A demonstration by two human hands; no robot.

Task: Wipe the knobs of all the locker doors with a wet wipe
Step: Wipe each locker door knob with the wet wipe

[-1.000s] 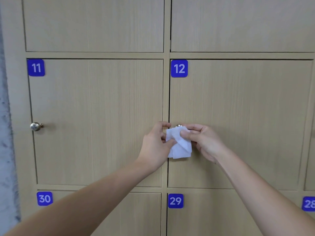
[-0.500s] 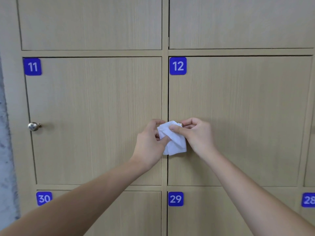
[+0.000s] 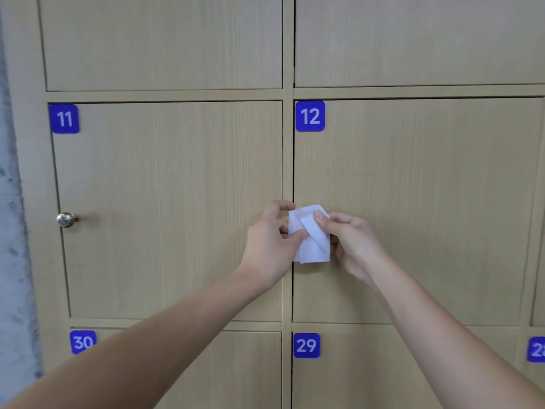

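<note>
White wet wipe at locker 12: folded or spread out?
Folded: the white wet wipe shows overlapping layers and a diagonal crease, pinched between the left hand and right hand.

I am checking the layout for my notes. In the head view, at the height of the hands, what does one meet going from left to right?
Round metal knob of door 11 → left hand → white wet wipe → right hand → bare front of door 12.

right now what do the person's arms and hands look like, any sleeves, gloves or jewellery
Both arms are bare as far as the view shows: no sleeves reach into the picture. The left hand and the right hand wear no gloves, and no rings, watch or bracelets show on the fingers or wrists. The fingernails look short and unpainted.
</note>
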